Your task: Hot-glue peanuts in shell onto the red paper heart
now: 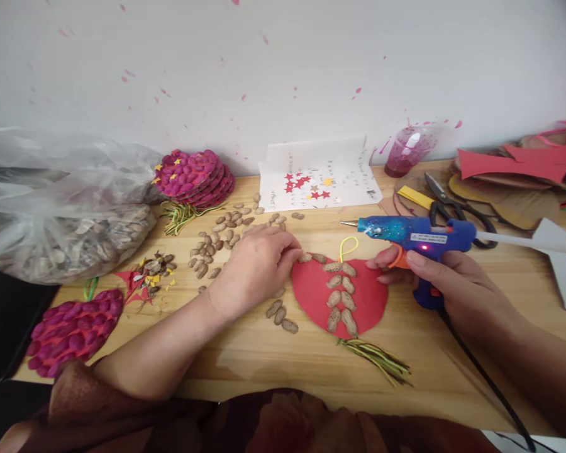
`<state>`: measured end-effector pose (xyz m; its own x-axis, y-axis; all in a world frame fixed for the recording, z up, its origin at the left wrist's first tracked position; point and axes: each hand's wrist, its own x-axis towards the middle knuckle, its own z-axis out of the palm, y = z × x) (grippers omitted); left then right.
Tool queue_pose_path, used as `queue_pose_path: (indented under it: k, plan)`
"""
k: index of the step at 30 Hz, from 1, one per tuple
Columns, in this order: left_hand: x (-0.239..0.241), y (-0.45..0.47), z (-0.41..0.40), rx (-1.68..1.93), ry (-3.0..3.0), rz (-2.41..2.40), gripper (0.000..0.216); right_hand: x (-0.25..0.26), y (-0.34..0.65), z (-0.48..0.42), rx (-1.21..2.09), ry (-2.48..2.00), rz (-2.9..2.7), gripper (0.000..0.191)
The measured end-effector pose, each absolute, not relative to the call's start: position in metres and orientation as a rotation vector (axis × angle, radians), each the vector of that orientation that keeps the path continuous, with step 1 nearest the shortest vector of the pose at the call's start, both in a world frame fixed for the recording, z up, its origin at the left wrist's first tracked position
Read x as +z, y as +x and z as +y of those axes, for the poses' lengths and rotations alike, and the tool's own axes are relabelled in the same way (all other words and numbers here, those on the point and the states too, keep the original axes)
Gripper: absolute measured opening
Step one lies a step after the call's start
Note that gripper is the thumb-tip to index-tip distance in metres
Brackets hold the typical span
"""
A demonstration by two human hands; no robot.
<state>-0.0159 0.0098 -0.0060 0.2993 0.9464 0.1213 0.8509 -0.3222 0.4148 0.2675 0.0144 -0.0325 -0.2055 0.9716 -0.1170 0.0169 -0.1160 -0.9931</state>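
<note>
My left hand (259, 261) is closed, its fingertips pinched at a peanut (305, 257) on the upper left edge of a red heart-like cutout (309, 292). Two columns of unshelled peanuts (348, 301) run down the cutout's middle, and another peanut (319, 258) sits along its top edge. A yellow cord loop (348, 248) rises from the top; a green and brown tassel (377, 360) spreads below. My right hand (453, 286) grips a blue glue gun (396, 233), nozzle pointing left above the cutout. Fingers of that hand reach the cutout's right edge.
Loose peanuts (212, 242) lie behind my left forearm. Plastic bags (66, 245), stacked purple pieces (193, 176) and a finished-looking purple piece (75, 330) occupy the left. Paper with stars (321, 163), a cup (408, 151) and scissors (446, 195) stand behind. A black cable (485, 377) trails from the gun.
</note>
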Motion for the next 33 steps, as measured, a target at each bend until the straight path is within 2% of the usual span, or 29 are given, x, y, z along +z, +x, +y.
queue_pose_path:
  k: [14, 33]
  plan:
    - [-0.0054, -0.013, 0.0089, 0.497, 2.284, 1.637, 0.011, -0.03, 0.2684, 0.0146, 1.483, -1.246, -1.305, 0.024]
    - [-0.0012, -0.0199, 0.0087, 0.514, 2.289, 1.598, 0.011, -0.0294, 0.2668, 0.0113, 1.45, -1.232, -1.268, 0.019]
